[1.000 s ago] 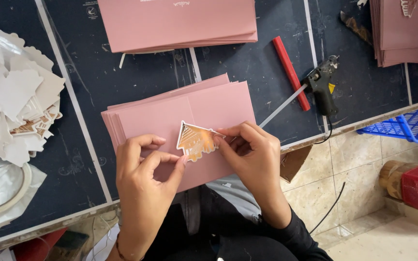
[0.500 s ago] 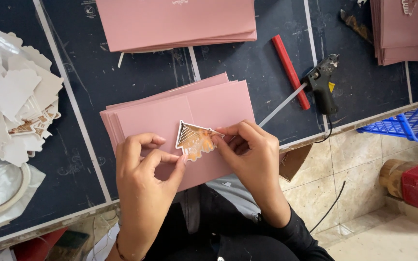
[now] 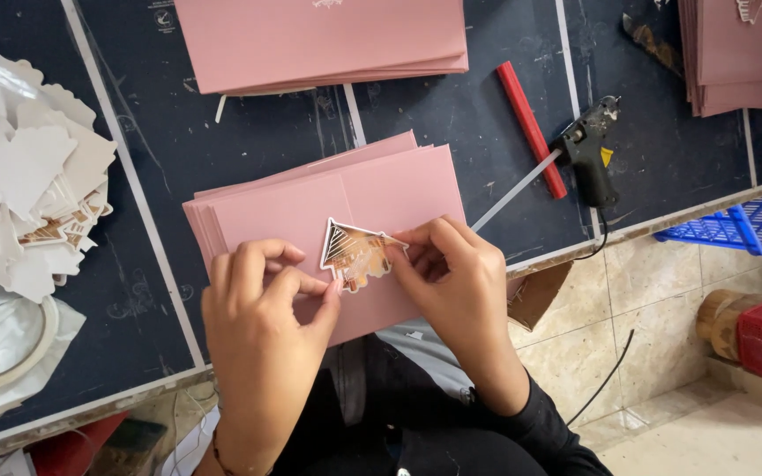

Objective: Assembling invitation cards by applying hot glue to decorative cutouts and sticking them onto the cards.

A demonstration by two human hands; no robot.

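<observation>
— What have you got in your hands, seen from the head camera?

— A small house-shaped paper cutout with gold and brown print. My left hand pinches its lower left edge between thumb and fingers; my right hand pinches its right corner. Both grips are closed on it.

— Where is it?

— Just over the stack of pink rectangular cards lying at the near edge of the dark bench.

— What lies around?

— A second pile of pink cards farther back, a red stick and a black glue gun to the right, a heap of white cutouts to the left, a blue basket off the bench edge.
</observation>
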